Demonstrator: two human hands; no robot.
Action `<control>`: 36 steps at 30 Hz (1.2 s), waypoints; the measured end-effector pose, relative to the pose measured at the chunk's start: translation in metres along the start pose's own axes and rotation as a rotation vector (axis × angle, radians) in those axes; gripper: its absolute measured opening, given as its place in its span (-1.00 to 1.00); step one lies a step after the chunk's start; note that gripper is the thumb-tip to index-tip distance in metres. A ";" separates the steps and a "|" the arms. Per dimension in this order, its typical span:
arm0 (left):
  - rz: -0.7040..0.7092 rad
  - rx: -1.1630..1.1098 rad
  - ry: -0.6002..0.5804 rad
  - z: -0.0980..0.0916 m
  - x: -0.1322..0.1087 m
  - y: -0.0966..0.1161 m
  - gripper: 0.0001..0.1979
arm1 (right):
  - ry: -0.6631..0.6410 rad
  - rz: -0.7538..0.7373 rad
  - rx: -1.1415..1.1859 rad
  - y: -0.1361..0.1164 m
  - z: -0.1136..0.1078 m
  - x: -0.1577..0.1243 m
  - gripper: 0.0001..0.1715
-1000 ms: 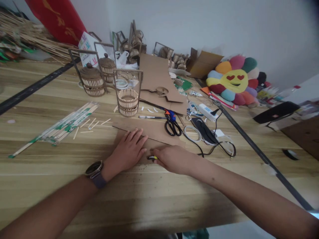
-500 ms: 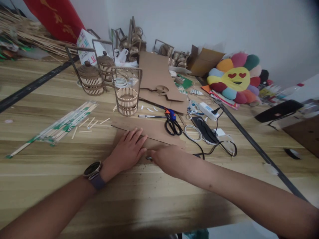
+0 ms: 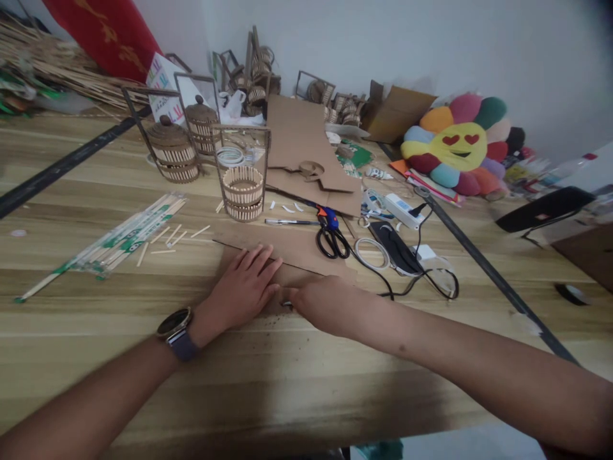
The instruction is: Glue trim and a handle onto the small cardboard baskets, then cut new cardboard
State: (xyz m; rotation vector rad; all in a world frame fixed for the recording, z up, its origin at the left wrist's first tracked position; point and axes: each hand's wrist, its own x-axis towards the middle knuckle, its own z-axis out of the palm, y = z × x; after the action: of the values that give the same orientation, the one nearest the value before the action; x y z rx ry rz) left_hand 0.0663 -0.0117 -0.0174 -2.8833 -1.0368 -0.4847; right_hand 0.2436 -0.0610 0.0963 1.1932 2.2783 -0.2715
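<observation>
Flat on a sheet of brown cardboard [image 3: 292, 246] lies my left hand [image 3: 246, 281], palm down with its fingers spread. A dark slit or edge runs across the cardboard just beyond the fingertips. My right hand [image 3: 320, 303] is closed close beside the left thumb, low over the near part of the cardboard. A small, shiny dark tip [image 3: 286, 304] shows at its fingers; the rest of that object is hidden in the hand. Dark crumbs [image 3: 272, 322] lie on the wood nearby. Beyond the cardboard are black-handled scissors [image 3: 332, 243] and a pen [image 3: 292, 222].
A small stick basket [image 3: 243, 191] with a tall handle stands behind the cardboard, two lidded ones [image 3: 170, 153] further left. Packaged sticks [image 3: 129, 236] and loose pieces lie left. Right are cables [image 3: 371, 253], a black phone-like slab [image 3: 395, 246], a power strip [image 3: 403, 211] and a flower cushion [image 3: 457, 147].
Both hands keep nearly the same place on the cardboard. The view has shifted slightly, and the right forearm sits a little differently in it.
</observation>
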 end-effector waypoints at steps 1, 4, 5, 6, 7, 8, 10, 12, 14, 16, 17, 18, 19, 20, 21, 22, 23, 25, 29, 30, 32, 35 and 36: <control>0.003 0.000 -0.001 0.000 0.000 0.000 -0.54 | 0.000 -0.004 -0.012 0.000 0.000 0.000 -0.52; 0.008 0.009 0.000 0.000 -0.001 -0.001 -0.54 | -0.013 0.003 -0.045 0.001 -0.002 0.000 -0.48; 0.008 0.012 0.001 0.000 -0.001 -0.001 -0.54 | -0.019 0.005 -0.049 0.001 -0.003 0.000 -0.47; 0.010 0.015 0.001 0.000 -0.001 -0.001 -0.53 | -0.026 0.005 -0.052 0.001 -0.003 -0.001 -0.47; 0.013 0.015 0.002 0.000 -0.001 -0.001 -0.53 | -0.030 0.004 -0.054 0.002 -0.002 -0.001 -0.47; 0.016 0.012 0.002 0.000 -0.001 -0.001 -0.53 | -0.029 -0.001 -0.055 0.003 -0.001 -0.001 -0.48; 0.017 0.005 0.001 -0.001 -0.001 -0.001 -0.53 | -0.003 0.000 -0.059 0.005 0.005 -0.001 -0.54; 0.013 0.003 -0.002 -0.001 0.000 -0.001 -0.53 | 0.030 -0.004 -0.050 0.008 0.011 -0.001 -0.59; 0.008 0.004 -0.009 -0.001 0.000 0.000 -0.53 | 0.054 -0.010 -0.044 0.011 0.016 0.000 -0.59; -0.002 -0.003 -0.013 0.000 -0.001 0.000 -0.54 | 0.069 -0.030 -0.045 0.014 0.018 0.000 -0.58; -0.008 -0.009 -0.014 0.000 -0.001 0.000 -0.54 | 0.083 -0.041 -0.048 0.015 0.018 0.000 -0.58; -0.013 -0.014 -0.013 0.000 -0.001 0.000 -0.54 | 0.097 -0.049 -0.052 0.015 0.017 0.000 -0.60; -0.014 -0.018 -0.013 -0.001 0.000 0.000 -0.54 | 0.104 -0.057 -0.053 0.015 0.016 0.000 -0.61; -0.013 -0.017 -0.013 -0.001 0.001 -0.001 -0.55 | 0.104 -0.057 -0.057 0.015 0.015 0.000 -0.63; -0.009 -0.012 -0.013 -0.002 0.002 -0.001 -0.56 | 0.094 -0.054 -0.060 0.015 0.014 0.000 -0.63; -0.005 -0.002 -0.012 -0.003 0.004 -0.001 -0.57 | 0.075 -0.049 -0.063 0.014 0.013 0.000 -0.63; -0.004 0.011 -0.009 -0.004 0.007 -0.002 -0.59 | 0.054 -0.039 -0.065 0.013 0.011 0.001 -0.62; -0.014 0.041 0.001 -0.004 0.013 -0.001 -0.61 | 0.036 -0.019 -0.061 0.010 0.007 0.003 -0.62; -0.042 0.054 0.017 0.004 0.021 0.002 -0.58 | 0.021 0.002 -0.030 0.004 -0.003 0.005 -0.64; -0.043 0.048 0.021 0.006 0.021 0.003 -0.57 | -0.004 0.004 -0.018 0.003 -0.006 0.006 -0.65; -0.040 0.033 0.034 0.010 0.021 0.003 -0.54 | -0.042 0.008 0.005 0.001 -0.009 0.005 -0.65; -0.023 0.011 0.045 0.012 0.018 0.001 -0.53 | -0.029 0.003 0.015 0.002 -0.007 0.005 -0.63; -0.018 0.008 0.045 0.012 0.018 0.001 -0.53 | -0.022 -0.004 0.014 0.003 -0.006 0.005 -0.62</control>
State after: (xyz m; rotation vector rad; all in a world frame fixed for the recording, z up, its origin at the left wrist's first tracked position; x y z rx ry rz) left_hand 0.0831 0.0001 -0.0233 -2.8445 -1.0568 -0.5425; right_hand 0.2413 -0.0537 0.0985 1.1867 2.2633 -0.3013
